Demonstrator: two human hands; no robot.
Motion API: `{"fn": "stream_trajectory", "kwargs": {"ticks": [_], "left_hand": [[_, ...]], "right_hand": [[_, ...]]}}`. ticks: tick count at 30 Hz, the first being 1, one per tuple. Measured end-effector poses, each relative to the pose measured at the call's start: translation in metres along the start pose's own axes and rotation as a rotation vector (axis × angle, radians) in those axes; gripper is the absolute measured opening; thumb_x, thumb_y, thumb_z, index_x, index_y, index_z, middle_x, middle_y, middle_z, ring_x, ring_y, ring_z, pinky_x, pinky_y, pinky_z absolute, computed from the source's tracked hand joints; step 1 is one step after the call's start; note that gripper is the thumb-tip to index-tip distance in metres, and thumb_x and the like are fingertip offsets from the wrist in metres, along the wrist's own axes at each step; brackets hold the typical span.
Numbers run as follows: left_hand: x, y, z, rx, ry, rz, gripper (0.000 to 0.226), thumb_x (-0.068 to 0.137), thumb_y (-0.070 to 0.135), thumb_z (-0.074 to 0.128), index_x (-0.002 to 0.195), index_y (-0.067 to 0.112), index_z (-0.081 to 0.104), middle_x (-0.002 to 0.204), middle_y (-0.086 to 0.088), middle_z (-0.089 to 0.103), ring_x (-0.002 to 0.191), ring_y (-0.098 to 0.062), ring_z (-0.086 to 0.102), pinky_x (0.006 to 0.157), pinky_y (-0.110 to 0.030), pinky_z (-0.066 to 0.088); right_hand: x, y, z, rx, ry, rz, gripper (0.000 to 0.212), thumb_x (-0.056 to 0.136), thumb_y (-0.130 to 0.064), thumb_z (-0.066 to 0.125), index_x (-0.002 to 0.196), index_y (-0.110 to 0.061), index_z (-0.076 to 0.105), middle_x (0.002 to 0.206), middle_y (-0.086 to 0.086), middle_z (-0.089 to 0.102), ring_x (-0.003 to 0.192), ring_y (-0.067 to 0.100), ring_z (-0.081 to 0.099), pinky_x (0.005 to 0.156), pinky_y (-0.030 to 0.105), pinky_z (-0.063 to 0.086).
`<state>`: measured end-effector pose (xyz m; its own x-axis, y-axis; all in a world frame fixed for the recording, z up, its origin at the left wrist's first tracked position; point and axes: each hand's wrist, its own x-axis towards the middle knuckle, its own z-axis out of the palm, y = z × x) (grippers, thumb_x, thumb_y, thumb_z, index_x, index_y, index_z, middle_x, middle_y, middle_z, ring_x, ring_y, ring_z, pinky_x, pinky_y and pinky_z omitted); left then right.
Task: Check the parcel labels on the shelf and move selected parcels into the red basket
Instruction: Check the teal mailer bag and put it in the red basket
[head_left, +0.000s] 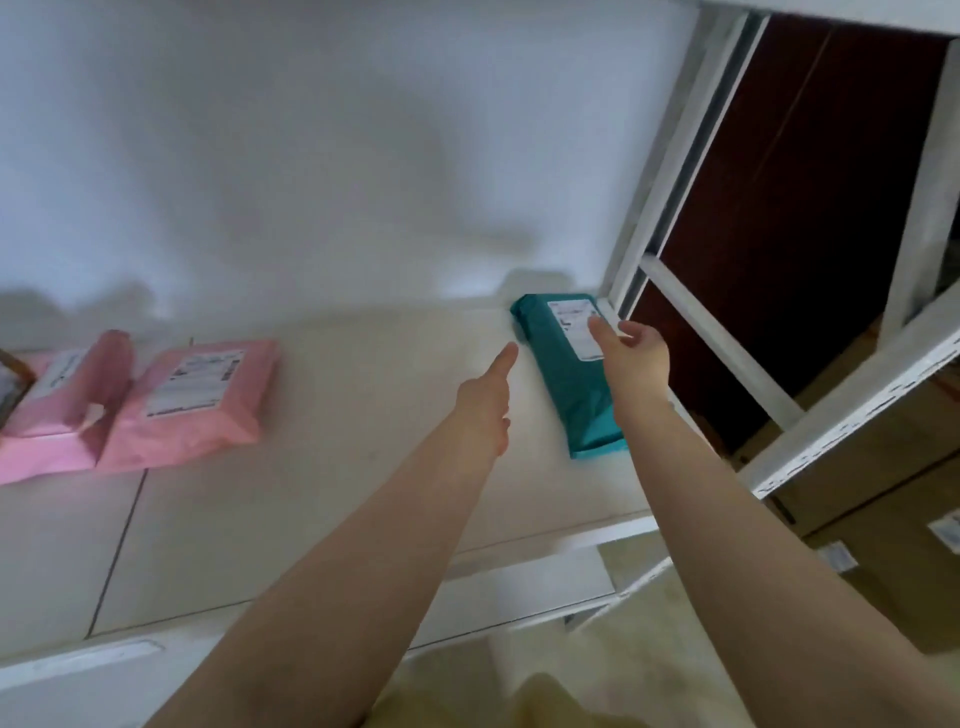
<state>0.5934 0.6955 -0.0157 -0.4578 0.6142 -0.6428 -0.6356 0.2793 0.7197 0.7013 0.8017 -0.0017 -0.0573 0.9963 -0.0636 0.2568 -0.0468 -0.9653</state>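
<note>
Item 1, lower centre: our left hand (485, 402), empty, fingers extended and loosely together, beside the parcel.

Item 2, centre right: our right hand (631, 356), spread wide, fingertips over the white label (574, 327), not yet gripping.

Item 3, centre right, on the shelf (363, 415) by the white frame (670, 171): teal parcel (571, 379), a soft poly mailer; we judge it light, limp and slightly slippery, best pinched across both long edges. Label print unreadable.

Item 4, far left: two pink parcels (192, 405), labels blurred.
</note>
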Motion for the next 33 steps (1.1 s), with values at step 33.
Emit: {"fn": "stream_trajectory", "kwargs": {"ticks": [33], "left_hand": [[-0.029, 0.02, -0.044, -0.156, 0.119, 0.281, 0.045, 0.086, 0.018, 0.073, 0.127, 0.007, 0.058, 0.106, -0.012, 0.071, 0.089, -0.026, 0.069, 0.072, -0.034, 0.058]], "right_hand": [[-0.011, -0.015, 0.03, 0.203, -0.653, 0.256, 0.052, 0.089, -0.037, 0.071, 0.129, -0.006, 0.061, 0.117, 0.007, 0.069, 0.094, 0.014, 0.064, 0.074, 0.026, 0.053]]}}
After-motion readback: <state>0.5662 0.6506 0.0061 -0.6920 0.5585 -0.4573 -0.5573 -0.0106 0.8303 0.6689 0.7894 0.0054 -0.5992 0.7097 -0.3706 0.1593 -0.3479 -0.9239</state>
